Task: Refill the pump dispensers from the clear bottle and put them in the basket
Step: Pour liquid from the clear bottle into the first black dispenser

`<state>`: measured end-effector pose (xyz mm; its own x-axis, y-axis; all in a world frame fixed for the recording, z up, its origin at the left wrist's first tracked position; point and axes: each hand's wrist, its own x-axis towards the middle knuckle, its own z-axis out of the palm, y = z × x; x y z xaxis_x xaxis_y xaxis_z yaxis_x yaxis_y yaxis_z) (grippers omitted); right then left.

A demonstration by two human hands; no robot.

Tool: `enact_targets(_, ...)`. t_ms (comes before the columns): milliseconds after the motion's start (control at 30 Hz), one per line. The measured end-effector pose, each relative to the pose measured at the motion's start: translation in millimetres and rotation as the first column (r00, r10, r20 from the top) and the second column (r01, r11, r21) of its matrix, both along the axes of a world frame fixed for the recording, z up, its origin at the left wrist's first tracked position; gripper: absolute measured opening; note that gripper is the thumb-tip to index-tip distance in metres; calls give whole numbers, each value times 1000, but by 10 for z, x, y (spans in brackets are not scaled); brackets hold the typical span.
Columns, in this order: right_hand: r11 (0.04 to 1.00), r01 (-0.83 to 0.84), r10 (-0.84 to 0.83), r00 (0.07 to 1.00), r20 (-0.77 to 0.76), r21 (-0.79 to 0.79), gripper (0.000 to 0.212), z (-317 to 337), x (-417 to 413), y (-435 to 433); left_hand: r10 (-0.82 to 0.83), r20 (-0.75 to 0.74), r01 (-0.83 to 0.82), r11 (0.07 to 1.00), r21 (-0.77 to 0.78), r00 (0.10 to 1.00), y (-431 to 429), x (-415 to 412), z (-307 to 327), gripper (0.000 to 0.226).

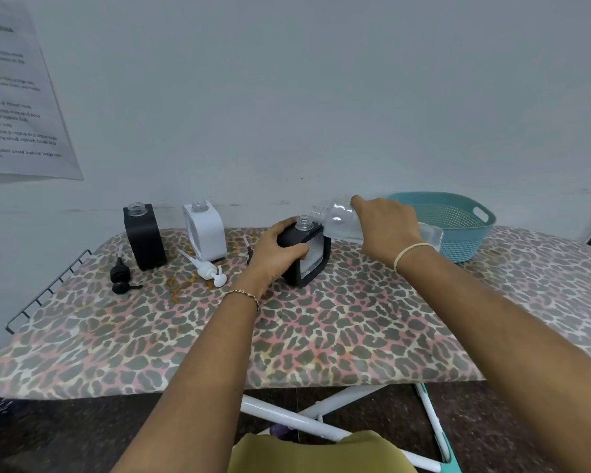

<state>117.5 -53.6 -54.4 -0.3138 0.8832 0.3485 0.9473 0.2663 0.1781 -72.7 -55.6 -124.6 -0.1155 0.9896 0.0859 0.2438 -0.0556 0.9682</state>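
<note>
Gripping black dispenser (318, 249) with left hand (280, 249), upright on board (321, 322). Clutching clear bottle (338, 220) in right hand (386, 227), tipped near flat, long axis left-right, mouth just right of dispenser neck. Probably needs slight leftward shift. Basket (458, 213) behind right wrist.

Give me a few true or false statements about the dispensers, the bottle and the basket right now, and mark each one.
1. The right hand holds the clear bottle tipped toward a dispenser's neck. True.
2. The white dispenser has its pump on. False: its neck is open; the white pump lies on the board.
3. The left hand grips a black dispenser. True.
4. A dispenser sits in the basket. False: none shows in it.
</note>
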Motion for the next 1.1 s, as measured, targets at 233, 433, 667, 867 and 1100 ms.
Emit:
enact_targets(233, 1000, -11, 10, 1000, 28, 13, 33, 68, -14, -16, 0, 3, 0, 1000, 0, 1000, 6, 2, -8, 64)
enact_targets(433, 1000, -11, 11, 999, 46, 3, 37, 112, -29, -26, -8, -8, 8, 1000, 4, 1000, -1, 6, -2, 64)
enact_targets(667, 1000, -14, 14, 998, 56, 2, 35, 138, -37, -21, -3, -10, 3, 1000, -4, 1000, -11, 10, 12, 64)
enact_targets(867, 1000, -19, 19, 998, 55, 5, 37, 153, -42, -7, -2, 3, 2, 1000, -7, 1000, -22, 14, 18, 63)
enact_targets(1100, 1000, -18, 18, 998, 58, 7, 39, 164, -48, -3, -10, 6, 10, 1000, -5, 1000, -20, 14, 14, 63)
